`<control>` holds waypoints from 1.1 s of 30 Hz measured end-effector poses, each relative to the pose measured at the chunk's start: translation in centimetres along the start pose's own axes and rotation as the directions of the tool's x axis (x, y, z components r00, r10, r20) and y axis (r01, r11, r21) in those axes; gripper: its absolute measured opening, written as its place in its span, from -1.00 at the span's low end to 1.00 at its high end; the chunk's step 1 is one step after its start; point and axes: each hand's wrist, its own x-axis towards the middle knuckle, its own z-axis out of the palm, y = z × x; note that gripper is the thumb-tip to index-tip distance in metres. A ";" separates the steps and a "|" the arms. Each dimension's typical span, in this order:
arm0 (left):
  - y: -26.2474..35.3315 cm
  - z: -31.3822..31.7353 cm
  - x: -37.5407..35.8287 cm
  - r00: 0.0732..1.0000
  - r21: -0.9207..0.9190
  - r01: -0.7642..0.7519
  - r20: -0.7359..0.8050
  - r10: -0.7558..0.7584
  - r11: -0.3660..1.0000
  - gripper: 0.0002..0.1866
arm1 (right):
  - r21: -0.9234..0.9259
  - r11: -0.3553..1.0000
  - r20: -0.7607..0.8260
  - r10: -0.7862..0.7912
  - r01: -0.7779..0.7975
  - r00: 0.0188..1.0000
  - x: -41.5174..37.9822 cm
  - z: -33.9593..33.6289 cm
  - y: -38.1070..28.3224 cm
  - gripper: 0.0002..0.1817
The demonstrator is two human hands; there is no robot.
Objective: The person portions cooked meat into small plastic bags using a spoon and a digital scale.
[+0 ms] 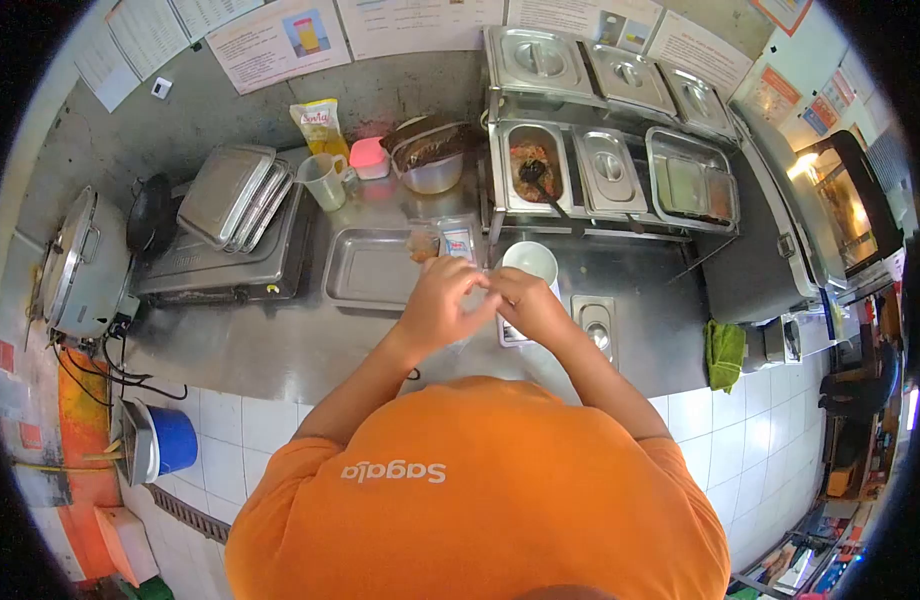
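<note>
Over the steel counter, my left hand [442, 298] and my right hand [532, 304] meet at the fingertips. Both are closed in a pinch, and whatever is between the fingers is too small or hidden to name. A faint clear sheen shows below the left hand. Just beyond the hands lie a small clear bag with brown contents [422, 243] and a blue-and-white packet [459, 243]. Behind my right hand stands a white tub [530, 262], partly covered by the fingers. To the left, a shallow steel tray [372, 270] rests on the counter.
A small steel pan [594, 322] sits right of my arm. Farther back are a measuring jug [323, 182], a pink-lidded container [370, 158], a lined bowl [427, 165] and a rack with a food pan [533, 165]. Stacked trays [230, 195] top the stove at left; a green cloth [725, 355] hangs right.
</note>
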 end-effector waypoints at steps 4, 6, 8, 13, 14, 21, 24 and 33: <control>0.6 -0.3 0.6 0.920 0.048 -0.358 -0.149 0.361 0.932 -0.39 | -0.025 0.988 0.235 0.152 -0.150 0.960 0.8 -2.6 -0.9 -0.82; -0.4 0.8 0.5 0.934 0.065 -0.338 -0.099 0.343 0.939 -0.27 | -0.102 0.995 0.192 0.027 -0.007 0.981 1.3 -3.1 -1.5 -0.74; -1.4 1.4 0.6 0.965 -0.120 -0.156 0.192 0.178 0.980 -0.28 | -0.181 0.984 0.189 0.031 0.004 0.982 1.3 -3.1 -1.9 -0.75; -1.4 1.7 1.3 0.979 -0.241 -0.055 0.177 0.099 0.969 -0.28 | -0.350 0.934 0.163 -0.022 0.078 0.986 2.0 -3.1 -1.1 -0.71; -1.2 1.5 1.4 0.980 -0.299 -0.015 0.183 0.073 0.954 -0.28 | -0.355 0.932 0.145 -0.021 0.072 0.989 2.3 -3.4 -1.8 -0.69; -1.5 1.6 1.8 0.987 -0.171 -0.151 0.030 0.158 0.974 -0.37 | -0.298 0.951 0.230 -0.014 0.084 0.973 3.4 -4.4 -2.4 -0.68; -2.0 1.5 2.0 0.983 -0.213 0.012 0.182 0.028 0.977 -0.41 | -0.218 0.964 0.174 -0.115 0.152 0.978 4.8 -5.8 -1.4 -0.69; -3.6 1.4 1.7 0.990 -0.315 -0.094 -0.130 0.055 0.944 -0.34 | -0.657 0.707 0.166 0.474 -0.261 0.865 9.1 -9.0 6.4 -0.72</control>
